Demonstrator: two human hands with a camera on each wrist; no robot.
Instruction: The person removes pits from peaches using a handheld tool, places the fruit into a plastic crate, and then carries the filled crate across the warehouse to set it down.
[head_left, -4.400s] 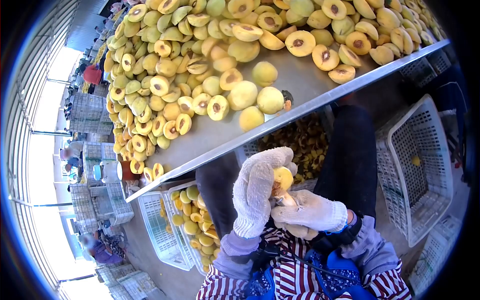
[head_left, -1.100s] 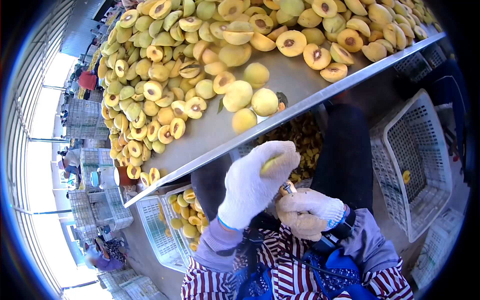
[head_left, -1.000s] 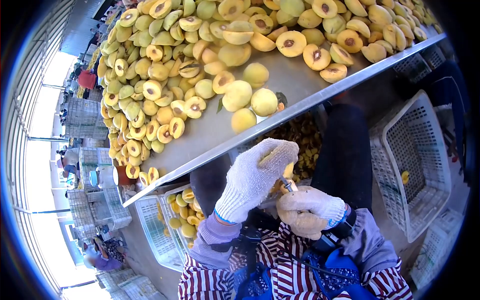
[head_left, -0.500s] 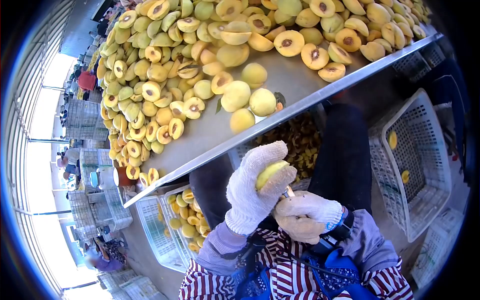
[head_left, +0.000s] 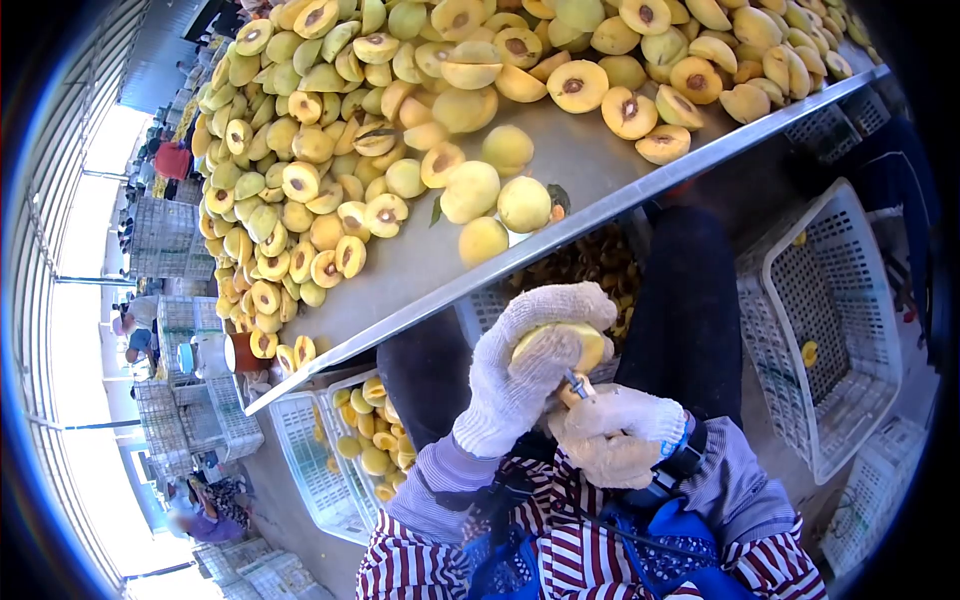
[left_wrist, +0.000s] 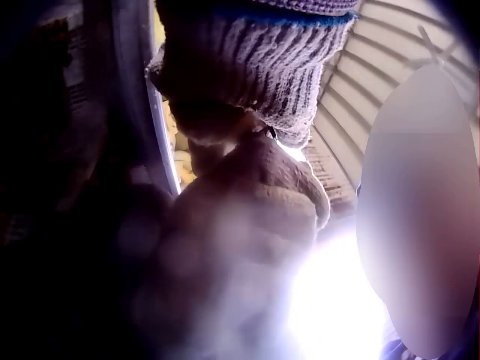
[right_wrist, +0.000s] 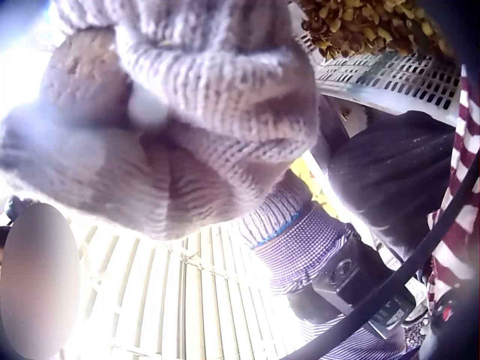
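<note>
In the head view my left hand (head_left: 535,365), in a white knitted glove, grips a yellow peach half (head_left: 560,345) with fingers and thumb around it. My right hand (head_left: 620,430), gloved too, holds a small tool (head_left: 577,384) with a short metal shaft that points at the fruit. The tool's tip is hidden by the peach and the left hand. In the right wrist view the right glove (right_wrist: 217,112) is curled around a rounded, brown handle end (right_wrist: 84,79). The left wrist view is dark and hazy, with a ribbed glove cuff (left_wrist: 262,67) at the top.
A metal table (head_left: 400,315) heaped with halved peaches (head_left: 300,180) lies ahead, its raised edge close to the hands. Below it sits a crate of brown-yellow scraps (head_left: 590,270). A white crate (head_left: 765,330) stands at right; a crate of peach halves (head_left: 375,430) is at left.
The left hand has turned and lowered back toward the tool, with more of the peach half showing. A yellow piece has come into the right crate. The right hand has barely moved.
</note>
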